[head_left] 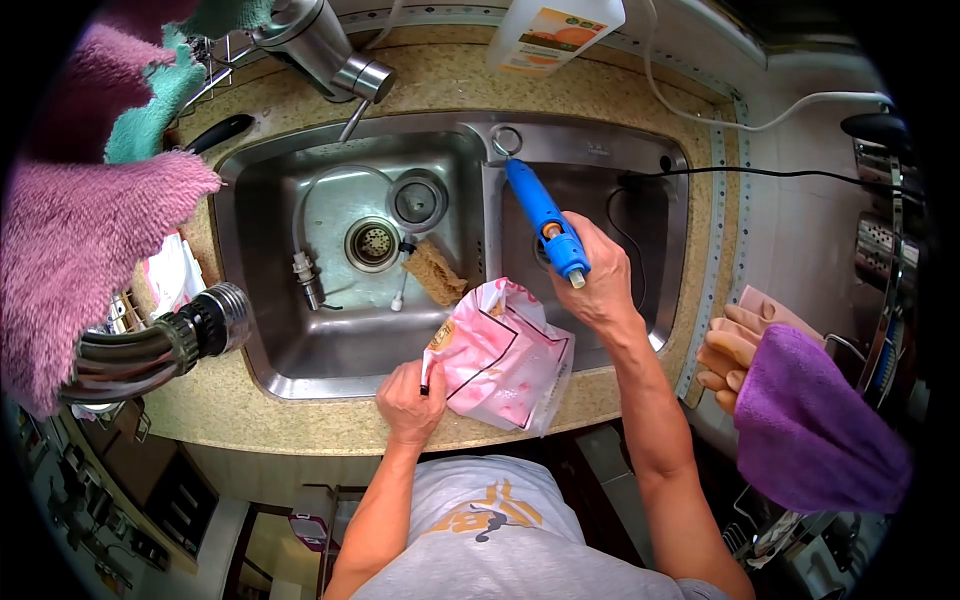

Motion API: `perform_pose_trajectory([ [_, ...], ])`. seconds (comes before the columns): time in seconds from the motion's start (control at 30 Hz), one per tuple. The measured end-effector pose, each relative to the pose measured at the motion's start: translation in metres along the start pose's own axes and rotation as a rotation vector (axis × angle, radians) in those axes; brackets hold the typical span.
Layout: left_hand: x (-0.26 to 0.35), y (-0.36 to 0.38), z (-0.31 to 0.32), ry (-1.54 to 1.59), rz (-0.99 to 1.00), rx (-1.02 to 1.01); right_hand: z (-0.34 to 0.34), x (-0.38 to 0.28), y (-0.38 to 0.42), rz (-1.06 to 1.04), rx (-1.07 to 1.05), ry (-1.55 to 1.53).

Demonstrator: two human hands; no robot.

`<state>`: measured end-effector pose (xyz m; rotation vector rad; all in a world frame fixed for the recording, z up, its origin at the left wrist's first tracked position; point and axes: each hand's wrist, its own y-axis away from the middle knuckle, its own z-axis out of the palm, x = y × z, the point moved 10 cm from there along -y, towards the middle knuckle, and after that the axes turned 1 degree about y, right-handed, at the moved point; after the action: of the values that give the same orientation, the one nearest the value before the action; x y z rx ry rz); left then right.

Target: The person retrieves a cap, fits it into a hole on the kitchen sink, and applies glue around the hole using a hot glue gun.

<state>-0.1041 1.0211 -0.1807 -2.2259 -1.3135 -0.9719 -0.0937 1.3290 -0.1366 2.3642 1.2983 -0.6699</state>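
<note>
My right hand (597, 270) is wrapped round a blue glue gun (538, 200) above the right sink basin. A short pale stick pokes out of its rear end, and its front points at the metal ring on the sink's back ledge. My left hand (410, 402) pinches the edge of a pink and white plastic bag (490, 350) at the sink's front rim. A small dark thing shows by the left fingers; I cannot make out what it is. Whatever the bag holds is hidden.
The left basin (300, 355) holds a brown sponge (436, 272), a strainer (417, 198) and a hose fitting (308, 280). A faucet (325, 60) stands behind. Pink towels (100, 250) and a flexible pipe (150, 355) are left; a purple cloth (815, 420) hangs right. A black cord (770, 172) crosses the right basin.
</note>
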Motion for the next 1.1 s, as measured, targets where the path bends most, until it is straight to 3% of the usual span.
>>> perform_pose_trajectory([
  [1.1, -0.0004, 0.0009, 0.0001, -0.011, 0.007, -0.002, -0.0002, -0.0012, -0.0023, 0.001, 0.011, -0.028],
])
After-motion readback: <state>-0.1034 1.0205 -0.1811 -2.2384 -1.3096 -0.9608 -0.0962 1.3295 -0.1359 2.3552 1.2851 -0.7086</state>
